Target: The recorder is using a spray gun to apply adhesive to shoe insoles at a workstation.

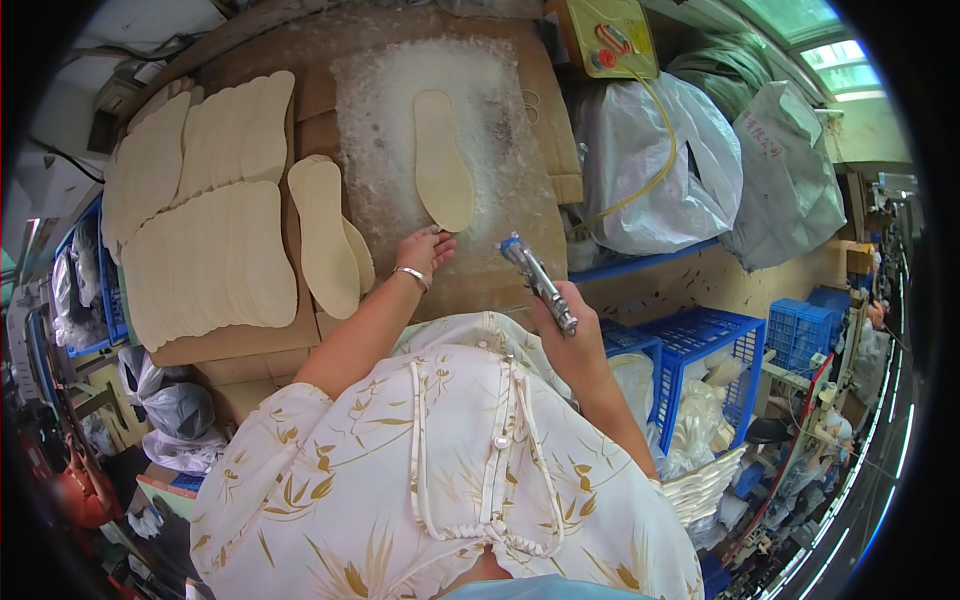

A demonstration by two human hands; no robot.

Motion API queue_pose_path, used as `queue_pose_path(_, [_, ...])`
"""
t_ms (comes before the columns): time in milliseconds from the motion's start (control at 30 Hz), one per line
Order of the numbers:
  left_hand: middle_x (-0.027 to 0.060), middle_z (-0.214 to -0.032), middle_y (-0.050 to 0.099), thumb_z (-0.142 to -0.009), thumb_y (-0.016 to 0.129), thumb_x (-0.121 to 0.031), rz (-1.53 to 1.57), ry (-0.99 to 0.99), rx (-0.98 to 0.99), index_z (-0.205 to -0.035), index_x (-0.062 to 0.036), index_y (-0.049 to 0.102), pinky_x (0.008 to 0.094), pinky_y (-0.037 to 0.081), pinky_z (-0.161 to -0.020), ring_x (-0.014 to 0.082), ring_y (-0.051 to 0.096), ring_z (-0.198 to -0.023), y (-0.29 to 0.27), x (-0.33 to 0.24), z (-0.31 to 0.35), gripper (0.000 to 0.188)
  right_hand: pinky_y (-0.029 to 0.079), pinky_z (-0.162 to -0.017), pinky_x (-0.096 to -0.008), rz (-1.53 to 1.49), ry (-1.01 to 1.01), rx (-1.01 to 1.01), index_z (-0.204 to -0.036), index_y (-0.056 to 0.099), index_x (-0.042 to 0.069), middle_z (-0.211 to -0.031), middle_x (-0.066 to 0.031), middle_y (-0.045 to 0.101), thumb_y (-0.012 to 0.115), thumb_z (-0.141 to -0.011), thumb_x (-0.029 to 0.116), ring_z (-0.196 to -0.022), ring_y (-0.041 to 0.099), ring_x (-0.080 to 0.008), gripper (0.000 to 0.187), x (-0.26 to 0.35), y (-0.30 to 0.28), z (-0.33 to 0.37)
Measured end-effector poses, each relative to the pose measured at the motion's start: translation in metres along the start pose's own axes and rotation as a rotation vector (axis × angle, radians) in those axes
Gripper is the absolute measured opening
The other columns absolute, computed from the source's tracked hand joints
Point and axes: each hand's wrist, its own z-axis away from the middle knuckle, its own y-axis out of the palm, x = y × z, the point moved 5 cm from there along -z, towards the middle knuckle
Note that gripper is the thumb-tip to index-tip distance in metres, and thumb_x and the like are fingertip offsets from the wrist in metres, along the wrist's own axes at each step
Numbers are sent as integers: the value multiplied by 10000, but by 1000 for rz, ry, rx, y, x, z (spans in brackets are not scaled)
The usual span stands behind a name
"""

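A cream insole (pixel 443 165) lies flat on a board (pixel 365 130) coated with whitish residue. My left hand (pixel 428 252) is at its near end, fingertips pinched on the heel edge. In my right hand (pixel 572 325) is a silver spray gun (pixel 540 280) with a blue nozzle end, angled toward the board and apart from the insole. My fingers wrap round its body; the trigger is hidden. Left of the board, a pair of loose insoles (pixel 325 235) partly overlap. Beyond them, several rows of stacked insoles (pixel 205 265) lie on cardboard.
A yellow container (pixel 612 38) stands at the back right, a yellow hose (pixel 665 160) running down from it. Big white plastic bags (pixel 650 170) sit right of the board. Blue crates (pixel 700 335) stand low at my right. Bagged items (pixel 175 405) hang at the left.
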Motion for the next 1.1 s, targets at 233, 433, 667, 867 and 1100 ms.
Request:
queue_pose_path(233, [134,-1060,613,-887,407,39,20,-4,21,-1301,38,468,327,555,-754,230,657,-921,-1,0,5,418,461,-580,-323,10,-21,20,-982,561,33,-692,-140,592,667,-892,193,-584,564,-248,212,4,0,3])
queue_pose_path(433, [119,-1070,620,-881,406,38,22,-12,45,-1289,15,482,327,552,-759,225,656,-935,-2,2,2,416,460,-582,-326,12,-33,77,-988,562,29,-697,-146,595,665,-893,182,-586,563,-259,208,9,4,11])
queue_pose_path(667, [91,-1082,618,-909,427,11,-14,-32,61,-1334,-7,450,321,549,-787,203,651,-960,-3,4,0,426,450,-581,-334,-10,-5,91,-988,560,24,-688,-146,583,657,-899,178,-589,550,-266,202,9,3,18])
queue_pose_path(867, [83,-1077,619,-914,420,7,-20,-38,55,-1327,-15,459,323,547,-783,200,651,-953,-3,3,1,415,449,-584,-339,25,69,43,-979,559,25,-695,-155,583,666,-894,194,-581,535,-273,217,0,-2,15])
queue_pose_path(1100, [77,-1070,623,-909,419,9,-22,-36,56,-1322,-21,465,326,545,-787,201,651,-947,-4,4,0,417,447,-579,-336,-15,-4,107,-964,560,31,-693,-149,584,668,-896,205,-569,520,-250,216,5,5,19])
